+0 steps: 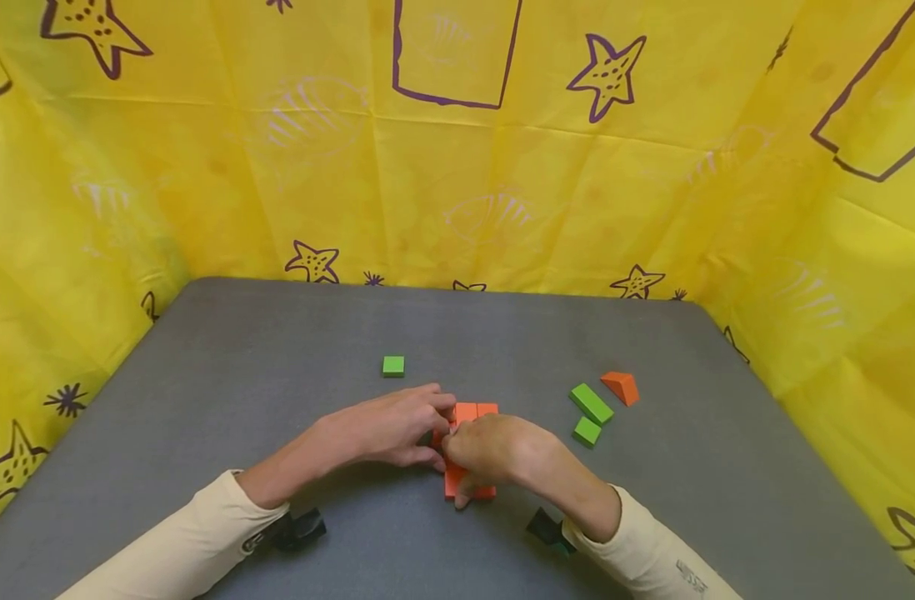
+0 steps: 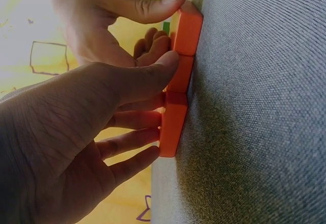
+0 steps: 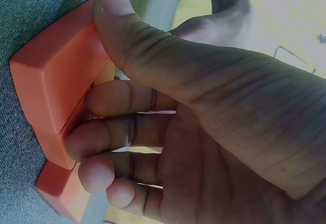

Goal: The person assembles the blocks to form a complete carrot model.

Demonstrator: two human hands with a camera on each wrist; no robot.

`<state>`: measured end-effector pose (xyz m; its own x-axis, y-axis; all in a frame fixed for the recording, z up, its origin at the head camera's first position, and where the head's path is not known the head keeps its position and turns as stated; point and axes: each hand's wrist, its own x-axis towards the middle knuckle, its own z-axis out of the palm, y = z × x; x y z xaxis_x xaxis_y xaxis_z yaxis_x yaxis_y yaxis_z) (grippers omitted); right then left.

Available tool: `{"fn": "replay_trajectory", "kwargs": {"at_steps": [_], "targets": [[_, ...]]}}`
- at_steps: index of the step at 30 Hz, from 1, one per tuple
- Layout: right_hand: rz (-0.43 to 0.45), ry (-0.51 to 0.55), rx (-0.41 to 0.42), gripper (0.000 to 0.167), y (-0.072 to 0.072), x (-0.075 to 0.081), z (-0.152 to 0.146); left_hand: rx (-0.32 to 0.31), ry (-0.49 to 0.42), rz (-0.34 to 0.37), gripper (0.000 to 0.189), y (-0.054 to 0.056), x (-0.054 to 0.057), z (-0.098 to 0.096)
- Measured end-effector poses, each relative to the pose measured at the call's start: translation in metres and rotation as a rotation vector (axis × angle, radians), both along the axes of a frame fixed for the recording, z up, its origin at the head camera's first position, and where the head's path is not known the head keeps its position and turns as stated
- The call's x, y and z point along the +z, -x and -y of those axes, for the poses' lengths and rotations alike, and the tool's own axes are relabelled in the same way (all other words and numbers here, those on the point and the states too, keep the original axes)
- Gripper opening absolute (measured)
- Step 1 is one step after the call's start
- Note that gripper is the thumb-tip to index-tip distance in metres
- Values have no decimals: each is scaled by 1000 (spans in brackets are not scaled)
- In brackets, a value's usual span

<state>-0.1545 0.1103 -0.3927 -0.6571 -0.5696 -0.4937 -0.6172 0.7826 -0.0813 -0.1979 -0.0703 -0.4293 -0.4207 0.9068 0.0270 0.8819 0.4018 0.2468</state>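
Observation:
A tight cluster of orange blocks (image 1: 476,410) lies flat on the grey table, partly hidden under both hands. My left hand (image 1: 399,427) is at its left side. In the left wrist view its spread fingers touch the lower orange block (image 2: 174,124), and the thumb reaches the middle one. From the right, my right hand (image 1: 502,450) covers part of the cluster. The right wrist view shows its thumb on the edge of the nearest orange block (image 3: 56,76), while loosely bent fingers rest along the blocks.
Beyond the left hand sits a green block (image 1: 393,366). To the right lie a long green block (image 1: 592,404), a small green block (image 1: 587,432) and an orange wedge-like block (image 1: 621,387). A yellow patterned cloth (image 1: 457,183) hangs behind the grey table (image 1: 292,333).

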Motion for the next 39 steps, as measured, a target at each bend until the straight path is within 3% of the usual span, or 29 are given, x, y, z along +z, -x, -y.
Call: {"fn": "replay_trajectory", "kwargs": {"at_steps": [25, 33, 39], "targets": [[-19, 11, 1, 36, -1, -2, 1, -2, 1, -2, 25, -1, 2, 0], [81, 73, -22, 28, 2, 12, -9, 0, 1, 15, 22, 0, 0, 1], [11, 165, -12, 24, 12, 28, -31, -11, 6, 2, 24, 1, 0, 1]]}}
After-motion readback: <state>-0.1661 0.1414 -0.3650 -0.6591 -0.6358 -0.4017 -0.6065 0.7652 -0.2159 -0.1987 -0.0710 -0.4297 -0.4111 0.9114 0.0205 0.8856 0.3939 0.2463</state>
